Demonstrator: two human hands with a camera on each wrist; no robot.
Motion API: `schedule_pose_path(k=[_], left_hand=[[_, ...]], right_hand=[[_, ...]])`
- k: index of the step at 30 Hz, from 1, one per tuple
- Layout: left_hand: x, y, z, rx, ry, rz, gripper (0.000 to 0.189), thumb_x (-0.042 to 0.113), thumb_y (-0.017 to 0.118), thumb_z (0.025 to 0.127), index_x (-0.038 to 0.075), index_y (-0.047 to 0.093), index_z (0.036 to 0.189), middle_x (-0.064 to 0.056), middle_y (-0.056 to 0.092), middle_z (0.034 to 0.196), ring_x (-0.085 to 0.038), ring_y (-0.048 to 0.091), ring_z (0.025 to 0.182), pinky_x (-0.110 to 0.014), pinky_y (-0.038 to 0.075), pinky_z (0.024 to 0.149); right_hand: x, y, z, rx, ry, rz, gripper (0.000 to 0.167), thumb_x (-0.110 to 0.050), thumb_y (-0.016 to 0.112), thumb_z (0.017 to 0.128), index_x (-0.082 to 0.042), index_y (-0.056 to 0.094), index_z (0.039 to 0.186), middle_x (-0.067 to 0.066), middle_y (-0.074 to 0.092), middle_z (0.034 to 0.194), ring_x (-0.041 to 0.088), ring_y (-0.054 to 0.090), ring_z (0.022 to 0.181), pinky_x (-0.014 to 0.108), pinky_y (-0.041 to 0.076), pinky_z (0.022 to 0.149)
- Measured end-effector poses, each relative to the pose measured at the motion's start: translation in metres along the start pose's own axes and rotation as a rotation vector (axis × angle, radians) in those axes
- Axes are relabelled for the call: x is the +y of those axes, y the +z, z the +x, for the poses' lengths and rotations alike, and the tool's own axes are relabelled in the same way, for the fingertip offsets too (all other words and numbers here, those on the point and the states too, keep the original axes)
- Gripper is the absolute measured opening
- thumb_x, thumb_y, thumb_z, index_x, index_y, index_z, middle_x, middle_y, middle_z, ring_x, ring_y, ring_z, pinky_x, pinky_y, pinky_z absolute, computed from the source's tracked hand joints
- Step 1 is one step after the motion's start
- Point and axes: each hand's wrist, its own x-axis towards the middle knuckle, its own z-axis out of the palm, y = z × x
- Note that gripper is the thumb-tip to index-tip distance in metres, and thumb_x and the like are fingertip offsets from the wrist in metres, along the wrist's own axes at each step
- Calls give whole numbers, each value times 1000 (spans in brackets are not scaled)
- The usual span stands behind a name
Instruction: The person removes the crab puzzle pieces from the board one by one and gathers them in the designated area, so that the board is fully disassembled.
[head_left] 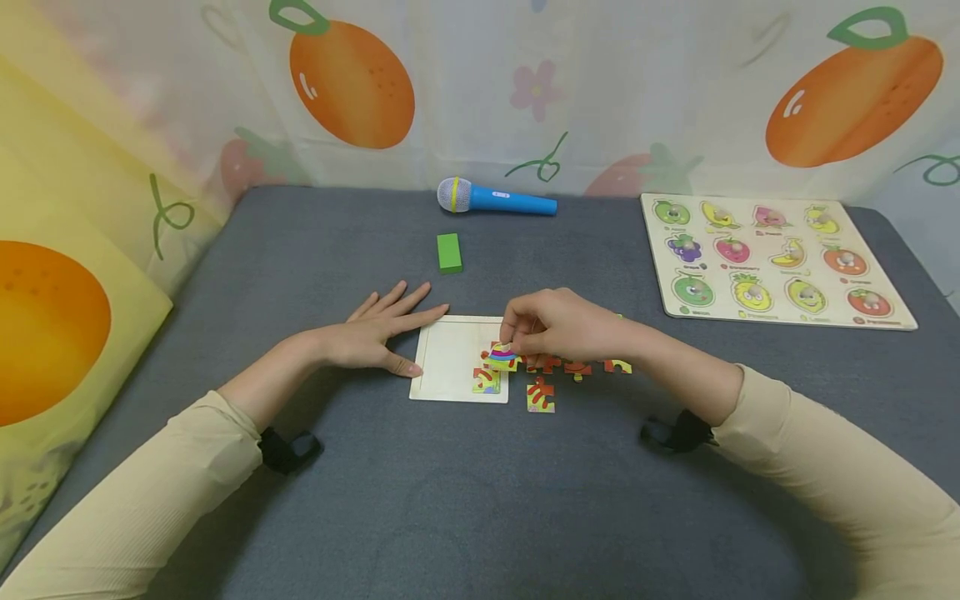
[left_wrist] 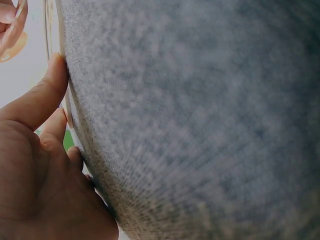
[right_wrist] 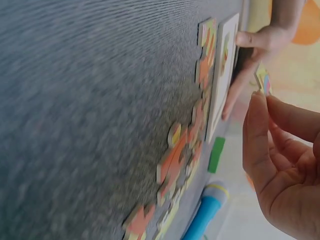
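Observation:
My right hand (head_left: pixel 562 325) pinches a jigsaw piece (head_left: pixel 501 357) with a coloured stripe pattern between thumb and index finger. In the right wrist view, this piece (right_wrist: pixel 263 80) is held up off the table. Below it lies a pale wooden puzzle tray (head_left: pixel 450 358), with another yellow-and-red piece (head_left: pixel 486 382) in its lower right part. My left hand (head_left: pixel 367 335) lies spread at the tray's left side, its thumb and index finger touching the frame. Several loose red and yellow pieces (head_left: pixel 577 370) lie right of the tray, partly hidden by my right hand. One more loose piece (head_left: pixel 540 395) lies nearer me.
Beyond the tray a green block (head_left: pixel 449 253) rests on the grey table (head_left: pixel 435 500). A blue toy microphone (head_left: pixel 510 202) lies near the back edge. At the back right is a fruit peg board (head_left: pixel 780 262). A fruit-patterned curtain (head_left: pixel 480 92) hangs behind.

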Motion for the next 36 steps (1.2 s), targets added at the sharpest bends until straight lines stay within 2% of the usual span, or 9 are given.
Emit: schedule_pose_path(k=[6,12,19,27,36], left_hand=[[0,0,-1,4,1,-1,89,45,70,88,29,18,159,-8,-8,169,-40,-17,154,-67,-12,119],[0,0,-1,2,-3,4,90,44,71,87,30,17,159,-5,-8,170,-38,-17,155,-65,-12,120],[-1,0,-2,-2,-3,5,91,44,71,87,31,17,159,-4,-9,170,-37,-18,155,-65,-13,120],[-1,-1,-1,-6,-7,1,91,45,71,87,31,17,159,-4,-9,170,-37,-18,155,-65,-13,120],[-1,-1,-1,-10,-8,-6,91,45,71,87,32,16,159,-3,-9,170,-36,-18,155,-64,-14,120]], right_hand=[[7,-7,-11,10,21,-10,5,-10,63,95,-10,66,98,5,69,80,21,66,69,34,57,68],[17,-14,-22,17,54,-5,4,-12,63,95,-12,66,98,3,67,76,22,63,66,33,54,61],[33,-20,-35,10,35,15,3,-12,64,94,-10,67,96,4,68,74,21,64,67,32,56,66],[45,-22,-48,-36,64,25,6,-12,65,94,-11,69,98,4,69,74,15,67,68,30,59,68],[51,-20,-54,-92,98,20,6,-8,68,90,-10,71,95,2,70,75,14,67,67,29,60,67]])
